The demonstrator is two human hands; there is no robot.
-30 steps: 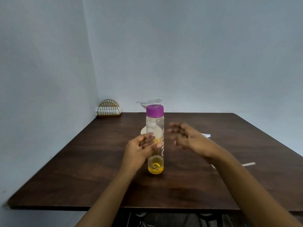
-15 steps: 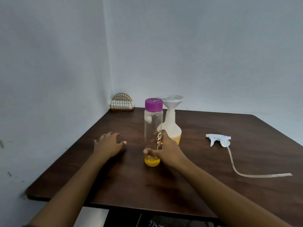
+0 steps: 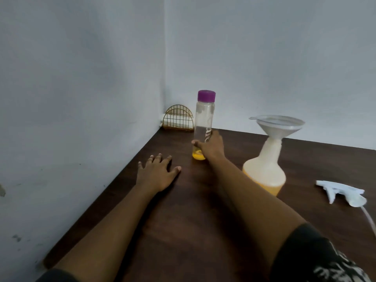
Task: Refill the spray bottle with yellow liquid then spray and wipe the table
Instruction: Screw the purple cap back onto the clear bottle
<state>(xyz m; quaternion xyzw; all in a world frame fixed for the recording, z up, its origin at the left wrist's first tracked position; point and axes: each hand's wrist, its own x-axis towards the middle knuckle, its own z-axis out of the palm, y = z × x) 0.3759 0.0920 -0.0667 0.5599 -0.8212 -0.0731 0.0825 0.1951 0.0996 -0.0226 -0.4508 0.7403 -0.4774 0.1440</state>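
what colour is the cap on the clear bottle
Purple, on the clear bottle's cap, seen in the head view.

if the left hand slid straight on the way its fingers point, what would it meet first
Probably nothing on the table: the left hand lies flat, fingers pointing toward the left wall. The wire rack seems right of that line; depth unclear.

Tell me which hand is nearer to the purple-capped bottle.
Right. The right hand is wrapped around the lower part of the purple-capped bottle, touching it. The left hand lies flat on the table, apart from the bottle, nearer the person.
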